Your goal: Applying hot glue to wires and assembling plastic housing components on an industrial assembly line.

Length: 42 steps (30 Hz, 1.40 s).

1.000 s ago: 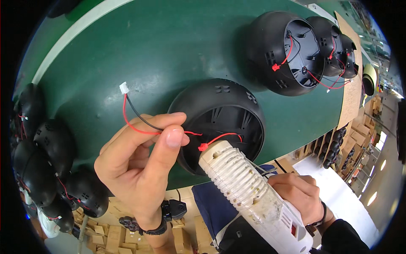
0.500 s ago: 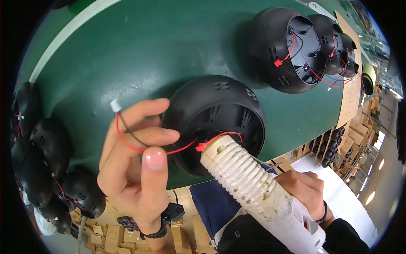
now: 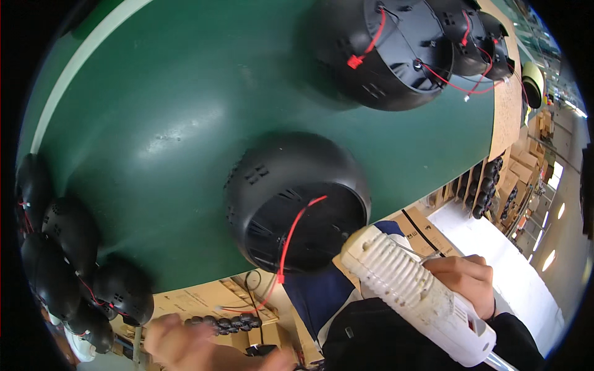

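In front of me a round black plastic shell (image 3: 291, 157) rests near the table's front edge, its opening turned toward me. A red wire (image 3: 292, 232) comes out of the opening and hangs over the edge. My right hand (image 3: 464, 281) is closed around a white hot glue gun (image 3: 402, 284) with a ribbed barrel; its tip overlaps the shell's right rim in the picture. A rod sticks out of its rear end. My left hand (image 3: 198, 346) is low at the bottom edge, apart from the shell and smeared by motion. Its fingers cannot be made out.
Another black shell (image 3: 346, 55) with red wires lies at the far right, smaller ones beside it on a cardboard strip (image 3: 506, 117). Several black shells (image 3: 68, 232) crowd the left edge of the green table (image 3: 167, 80). Cardboard boxes (image 3: 272, 337) stand below the front edge.
My left hand has let go of the wire with the white plug and dropped down toward me. The shell has turned and shifted slightly left in view; the glue gun has moved right.
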Each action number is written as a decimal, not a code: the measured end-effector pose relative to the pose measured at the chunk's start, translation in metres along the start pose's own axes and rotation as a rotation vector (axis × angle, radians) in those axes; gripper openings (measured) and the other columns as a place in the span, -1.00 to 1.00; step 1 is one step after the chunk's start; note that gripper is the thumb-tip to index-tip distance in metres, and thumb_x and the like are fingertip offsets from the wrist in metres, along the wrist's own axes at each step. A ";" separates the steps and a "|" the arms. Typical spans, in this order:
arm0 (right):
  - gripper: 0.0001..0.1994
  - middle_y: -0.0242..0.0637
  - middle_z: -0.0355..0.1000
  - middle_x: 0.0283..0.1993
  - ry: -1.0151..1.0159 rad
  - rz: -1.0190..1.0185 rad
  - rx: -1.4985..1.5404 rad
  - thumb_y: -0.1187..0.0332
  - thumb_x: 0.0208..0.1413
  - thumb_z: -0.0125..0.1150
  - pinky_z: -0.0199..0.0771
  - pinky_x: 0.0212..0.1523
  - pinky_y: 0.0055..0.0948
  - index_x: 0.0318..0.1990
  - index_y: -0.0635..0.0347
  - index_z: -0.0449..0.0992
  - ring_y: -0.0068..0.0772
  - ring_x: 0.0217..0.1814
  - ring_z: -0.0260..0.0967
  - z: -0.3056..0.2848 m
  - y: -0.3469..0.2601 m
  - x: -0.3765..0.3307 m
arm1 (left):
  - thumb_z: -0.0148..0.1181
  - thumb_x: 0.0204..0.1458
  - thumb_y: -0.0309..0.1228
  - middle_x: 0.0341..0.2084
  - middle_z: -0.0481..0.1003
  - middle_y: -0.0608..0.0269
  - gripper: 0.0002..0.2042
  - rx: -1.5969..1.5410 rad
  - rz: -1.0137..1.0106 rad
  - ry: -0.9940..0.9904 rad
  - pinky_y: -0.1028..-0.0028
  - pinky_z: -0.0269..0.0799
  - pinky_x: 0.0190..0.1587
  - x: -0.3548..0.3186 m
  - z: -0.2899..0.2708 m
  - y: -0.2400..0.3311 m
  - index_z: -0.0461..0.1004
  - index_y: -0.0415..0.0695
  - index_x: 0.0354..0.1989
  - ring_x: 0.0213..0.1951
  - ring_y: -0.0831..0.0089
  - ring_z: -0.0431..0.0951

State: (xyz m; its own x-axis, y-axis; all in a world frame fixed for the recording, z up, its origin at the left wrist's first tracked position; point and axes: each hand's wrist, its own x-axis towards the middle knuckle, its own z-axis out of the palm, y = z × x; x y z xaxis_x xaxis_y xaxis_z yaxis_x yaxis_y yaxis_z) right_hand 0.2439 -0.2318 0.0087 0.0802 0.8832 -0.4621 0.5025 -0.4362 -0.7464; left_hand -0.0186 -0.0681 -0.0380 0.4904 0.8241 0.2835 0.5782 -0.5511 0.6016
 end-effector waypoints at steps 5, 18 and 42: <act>-0.80 -0.09 0.52 -0.14 0.128 -0.095 -0.080 0.41 0.02 0.28 0.60 -0.49 -0.42 -0.22 0.32 0.51 -0.32 -0.45 0.56 0.012 -0.007 -0.009 | 0.34 -0.12 -0.60 -0.22 0.50 -0.01 -0.69 0.139 0.097 -0.484 0.19 0.38 -0.11 0.043 0.028 0.032 0.53 -0.32 -0.13 -0.15 0.11 0.46; -0.76 -0.11 0.43 -0.15 0.162 0.001 -0.092 0.45 -0.08 0.27 0.53 -0.50 -0.44 -0.22 0.35 0.50 -0.36 -0.48 0.49 0.021 -0.027 0.007 | 0.31 -0.06 -0.70 -0.33 0.46 0.12 -0.56 -0.601 -0.218 -0.351 0.44 0.34 -0.10 0.080 0.050 0.030 0.35 -0.33 0.03 -0.26 0.40 0.43; -0.78 -0.24 0.57 -0.31 0.236 0.041 -0.009 0.34 -0.02 0.41 0.58 -0.45 -0.49 -0.28 0.26 0.56 -0.42 -0.46 0.59 0.016 -0.032 -0.004 | 0.34 -0.10 -0.64 -0.43 0.48 0.18 -0.57 -0.542 -0.235 -0.333 0.34 0.27 -0.01 0.044 0.035 0.009 0.36 -0.26 -0.03 -0.25 0.37 0.39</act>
State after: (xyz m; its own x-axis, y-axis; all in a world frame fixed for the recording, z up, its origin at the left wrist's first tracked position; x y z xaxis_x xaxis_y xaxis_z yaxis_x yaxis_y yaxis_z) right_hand 0.2138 -0.2239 0.0265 0.2994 0.8809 -0.3665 0.5019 -0.4721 -0.7247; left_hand 0.0312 -0.0418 -0.0465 0.6165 0.7817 -0.0936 0.3278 -0.1467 0.9333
